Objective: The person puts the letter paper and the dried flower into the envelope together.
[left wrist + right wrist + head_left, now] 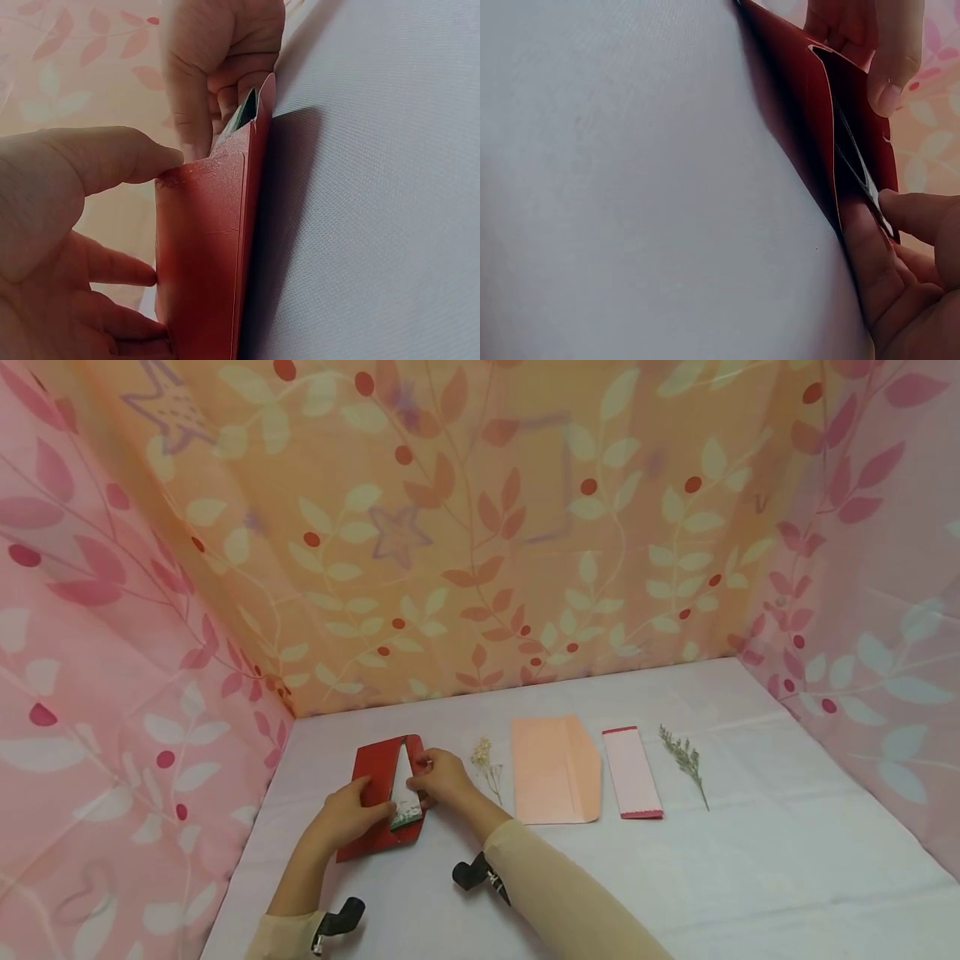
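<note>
On the left part of the table lies a red envelope [375, 762], its opening facing right. My left hand [347, 815] grips its left side; the left wrist view has the thumb on the envelope's edge and the other fingers spread beside it. A folded white card [402, 787] with a green printed lower edge sits partly inside the opening. My right hand [447, 782] pinches this card at its right edge. In the right wrist view, the right fingers [866, 244] reach into the envelope's mouth behind the card, with the thumb on the card's outer face.
To the right lie a dried pale flower sprig [487, 766], a peach envelope [542, 772], a pink folded card [633, 772] with red ends and a green dried sprig [684, 756]. The white-covered table [720, 877] is bordered by patterned curtains [480, 527].
</note>
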Demonstrator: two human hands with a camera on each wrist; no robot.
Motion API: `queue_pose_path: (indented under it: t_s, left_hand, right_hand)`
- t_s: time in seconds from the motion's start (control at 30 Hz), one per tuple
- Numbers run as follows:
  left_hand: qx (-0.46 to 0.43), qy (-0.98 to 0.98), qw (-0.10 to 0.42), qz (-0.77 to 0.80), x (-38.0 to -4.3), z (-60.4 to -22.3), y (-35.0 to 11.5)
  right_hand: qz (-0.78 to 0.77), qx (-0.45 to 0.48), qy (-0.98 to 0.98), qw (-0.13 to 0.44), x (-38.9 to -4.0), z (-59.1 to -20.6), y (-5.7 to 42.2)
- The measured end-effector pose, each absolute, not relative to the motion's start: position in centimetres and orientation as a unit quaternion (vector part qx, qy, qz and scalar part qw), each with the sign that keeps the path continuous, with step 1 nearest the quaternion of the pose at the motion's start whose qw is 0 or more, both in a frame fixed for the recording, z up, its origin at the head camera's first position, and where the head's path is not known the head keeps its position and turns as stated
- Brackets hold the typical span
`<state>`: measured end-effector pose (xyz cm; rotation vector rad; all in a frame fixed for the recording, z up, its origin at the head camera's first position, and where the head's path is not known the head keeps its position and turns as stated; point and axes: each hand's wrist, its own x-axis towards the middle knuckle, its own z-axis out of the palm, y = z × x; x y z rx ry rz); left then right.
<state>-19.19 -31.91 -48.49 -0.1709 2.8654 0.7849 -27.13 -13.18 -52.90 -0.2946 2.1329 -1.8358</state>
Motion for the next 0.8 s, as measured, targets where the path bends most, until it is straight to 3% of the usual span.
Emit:
queue_pose_path:
  t_s: [0.13, 0.37, 0.57, 0.8]
  left_hand:
    - [-0.057, 0.958, 0.084, 0.269, -19.3, -48.6, -31.9]
    - [-0.059, 0.956, 0.088, 0.273, -19.4, -48.4, -32.1]
    - [-0.064, 0.954, 0.092, 0.277, -19.0, -47.9, -32.0]
    - [-0.061, 0.954, 0.084, 0.280, -18.9, -48.0, -31.8]
  right_hand:
    - [-0.638, -0.120, 0.741, 0.174, -27.3, -52.8, -12.8]
    - [-0.629, -0.211, 0.703, 0.257, -28.4, -53.2, -12.0]
    - [-0.586, -0.266, 0.726, 0.241, -28.6, -53.4, -11.9]
    - [-0.615, -0.241, 0.705, 0.257, -28.1, -53.2, -12.2]
